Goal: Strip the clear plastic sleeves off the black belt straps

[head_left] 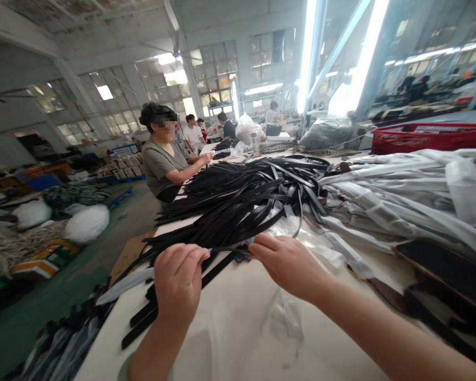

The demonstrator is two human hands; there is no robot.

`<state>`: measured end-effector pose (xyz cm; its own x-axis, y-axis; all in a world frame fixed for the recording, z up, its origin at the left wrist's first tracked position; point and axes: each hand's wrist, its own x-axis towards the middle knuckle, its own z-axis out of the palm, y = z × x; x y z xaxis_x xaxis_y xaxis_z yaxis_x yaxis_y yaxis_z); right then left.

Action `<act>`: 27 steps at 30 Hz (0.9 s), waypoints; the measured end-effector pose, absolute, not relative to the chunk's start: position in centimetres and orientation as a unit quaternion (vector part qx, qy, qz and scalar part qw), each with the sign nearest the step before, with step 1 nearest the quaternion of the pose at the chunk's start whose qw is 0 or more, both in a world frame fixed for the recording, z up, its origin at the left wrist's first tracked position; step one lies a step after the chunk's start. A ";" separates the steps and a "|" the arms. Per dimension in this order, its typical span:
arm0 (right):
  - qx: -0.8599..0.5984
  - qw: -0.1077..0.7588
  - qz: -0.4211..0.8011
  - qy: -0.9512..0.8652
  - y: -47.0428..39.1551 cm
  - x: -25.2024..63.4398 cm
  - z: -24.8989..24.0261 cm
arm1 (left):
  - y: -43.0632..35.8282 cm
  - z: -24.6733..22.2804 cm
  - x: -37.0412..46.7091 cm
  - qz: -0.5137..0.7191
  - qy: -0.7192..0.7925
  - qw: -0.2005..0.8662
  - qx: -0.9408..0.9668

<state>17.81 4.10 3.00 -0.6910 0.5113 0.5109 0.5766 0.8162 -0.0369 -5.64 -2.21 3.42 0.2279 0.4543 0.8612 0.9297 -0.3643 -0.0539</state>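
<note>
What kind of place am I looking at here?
Most likely a factory workshop, perhaps one making belts: black straps are heaped on a long worktable, white-wrapped strips are piled to the right, and a co-worker is at the table's far left.

Left hand (pixel 178 278) and right hand (pixel 287 264): some fingertips curl out of sight; the parts of the dark strip (pixel 228 249) within the grips are covered; the left forearm and the table (pixel 238 328) are cut off by the lower edge, the right forearm at the lower right corner. Black straps (pixel 230 211): overlapping, each partly hiding others, their number uncountable. White straps (pixel 381 196) and crate (pixel 432 140): cut off by the right edge; the crate's contents blurred. Co-worker (pixel 161 166): legs hidden; the pale item (pixel 211 153) handled, too small to identify. Far workers (pixel 192 135): small, indistinct.
</note>
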 end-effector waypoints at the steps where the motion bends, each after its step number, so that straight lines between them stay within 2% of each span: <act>1: -0.288 0.270 -0.074 -0.916 3.8 17.7 2.9 | -2.4 3.6 -5.6 -0.401 -0.477 0.307 -0.719; 4: -0.265 0.305 -0.088 -0.910 3.4 17.6 2.6 | -2.6 3.7 -5.5 -0.413 -0.476 0.278 -0.725; 10: -0.282 0.321 -0.078 -0.901 3.9 17.9 3.0 | -2.1 2.9 -5.1 -0.417 -0.469 0.191 -0.755; 16: -0.210 0.351 -0.058 -0.911 3.8 18.6 3.6 | -2.3 2.7 -4.5 -0.421 -0.443 0.127 -0.781; 22: -0.188 0.352 -0.044 -0.916 2.2 16.9 2.6 | -3.2 1.9 -2.1 -0.397 -0.401 0.140 -0.813; 27: -0.238 0.305 -0.008 -0.922 2.4 16.3 1.8 | -3.0 1.9 -2.7 -0.362 -0.423 0.176 -0.812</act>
<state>16.33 2.45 1.82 -0.7008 0.4341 0.5661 0.4433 0.8867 -0.1312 -2.70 -2.97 1.85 0.3799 0.5604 0.7360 0.8144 -0.5799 0.0212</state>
